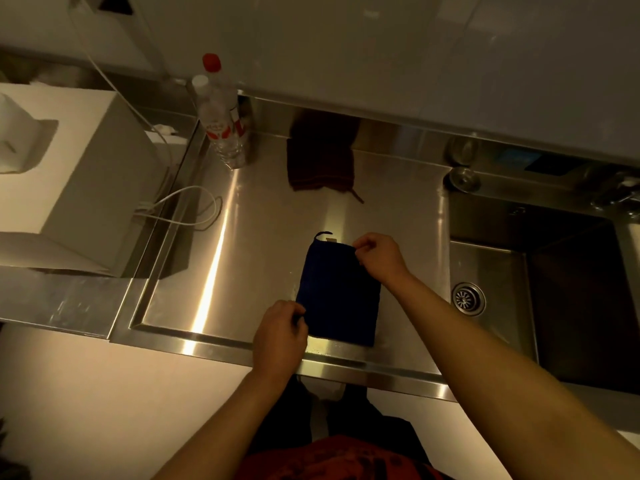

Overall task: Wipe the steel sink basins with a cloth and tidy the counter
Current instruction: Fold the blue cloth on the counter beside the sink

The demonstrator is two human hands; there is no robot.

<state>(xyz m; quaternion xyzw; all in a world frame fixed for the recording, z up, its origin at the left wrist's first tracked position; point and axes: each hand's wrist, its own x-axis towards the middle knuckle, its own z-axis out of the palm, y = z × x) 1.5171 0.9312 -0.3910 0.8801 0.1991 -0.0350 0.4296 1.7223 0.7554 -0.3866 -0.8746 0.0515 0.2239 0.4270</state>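
A dark blue cloth (341,292) lies folded into a rectangle on the steel drainboard (249,237), near its front edge. My left hand (278,336) pinches the cloth's near left corner. My right hand (379,256) pinches its far right corner. A brown cloth (320,161) lies folded at the back of the drainboard against the wall. To the right is the steel sink basin (491,271) with a round drain (468,298), and a deeper dark basin (585,306) beyond it.
Two clear plastic bottles (221,112) with red and white caps stand at the back left corner. A white box (86,161) and white cables (187,209) sit on the left counter. A tap (616,195) and a round steel knob (464,178) are at the back right.
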